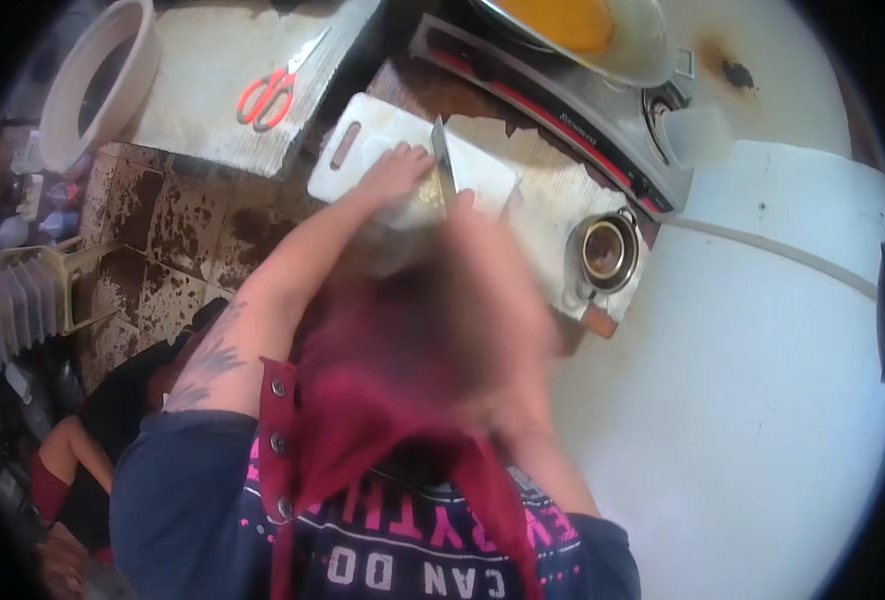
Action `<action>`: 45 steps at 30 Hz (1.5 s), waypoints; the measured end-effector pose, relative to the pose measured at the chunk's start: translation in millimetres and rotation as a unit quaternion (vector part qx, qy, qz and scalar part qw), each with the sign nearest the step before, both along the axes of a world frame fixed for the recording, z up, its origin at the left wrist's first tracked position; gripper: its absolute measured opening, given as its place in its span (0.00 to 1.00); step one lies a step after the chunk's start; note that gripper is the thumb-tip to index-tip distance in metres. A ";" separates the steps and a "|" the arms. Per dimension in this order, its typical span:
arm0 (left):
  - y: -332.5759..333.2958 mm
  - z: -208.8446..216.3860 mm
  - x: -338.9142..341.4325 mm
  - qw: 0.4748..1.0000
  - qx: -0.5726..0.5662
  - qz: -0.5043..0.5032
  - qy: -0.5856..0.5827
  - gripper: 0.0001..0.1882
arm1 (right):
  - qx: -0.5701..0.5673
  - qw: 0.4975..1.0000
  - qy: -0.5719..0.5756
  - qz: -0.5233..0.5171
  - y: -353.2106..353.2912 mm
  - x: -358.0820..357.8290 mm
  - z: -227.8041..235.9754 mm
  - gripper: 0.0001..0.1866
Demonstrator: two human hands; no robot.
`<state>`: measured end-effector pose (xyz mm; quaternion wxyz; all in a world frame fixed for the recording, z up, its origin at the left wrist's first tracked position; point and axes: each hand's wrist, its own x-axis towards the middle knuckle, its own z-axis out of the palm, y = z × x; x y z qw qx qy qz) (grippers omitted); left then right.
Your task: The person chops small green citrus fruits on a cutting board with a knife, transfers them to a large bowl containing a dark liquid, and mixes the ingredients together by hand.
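A white cutting board (370, 130) with a handle slot lies on the worktop in front of me. My right hand (472, 212), smeared by motion, grips a kitchen knife (445, 160) whose blade stands upright over the board. Just left of the blade, my left hand (397, 172) presses down on the board with its fingers bent together; whatever lies under them is hidden. Small pale chopped pieces of food (428, 192) sit between that hand and the knife. Below the board's near edge is a blurred, see-through container (397, 245), partly hidden by my left arm.
Red-handled scissors (267, 98) lie on a worn white board at the left, beside a round tub (122, 90). A small metal pot (607, 252) stands right of the cutting board. Beyond it are a stove (562, 120) and a large pan (622, 45). Another person (127, 405) is at lower left.
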<state>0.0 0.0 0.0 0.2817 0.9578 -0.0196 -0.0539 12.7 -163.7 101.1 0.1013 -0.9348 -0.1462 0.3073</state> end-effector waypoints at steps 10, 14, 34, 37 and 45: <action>46.7 6.3 26.2 0.995 -0.024 0.020 -0.099 0.18 | 0.049 0.994 -0.059 0.077 29.5 54.3 21.5 0.10; 16.1 -5.3 6.0 0.994 -0.035 0.053 -0.089 0.18 | -0.004 1.000 -0.003 0.021 37.2 26.2 111.4 0.10; 9.7 3.9 14.9 0.998 -0.008 0.036 -0.042 0.20 | 0.006 0.977 -0.097 0.189 -6.9 22.3 73.2 0.15; 14.5 4.6 19.9 0.997 0.004 0.033 -0.076 0.20 | -0.009 0.984 -0.060 0.166 6.7 22.0 77.0 0.15; 11.3 15.8 13.1 0.999 -0.004 0.018 -0.040 0.15 | 0.069 0.959 -0.229 0.150 -10.9 31.7 25.9 0.12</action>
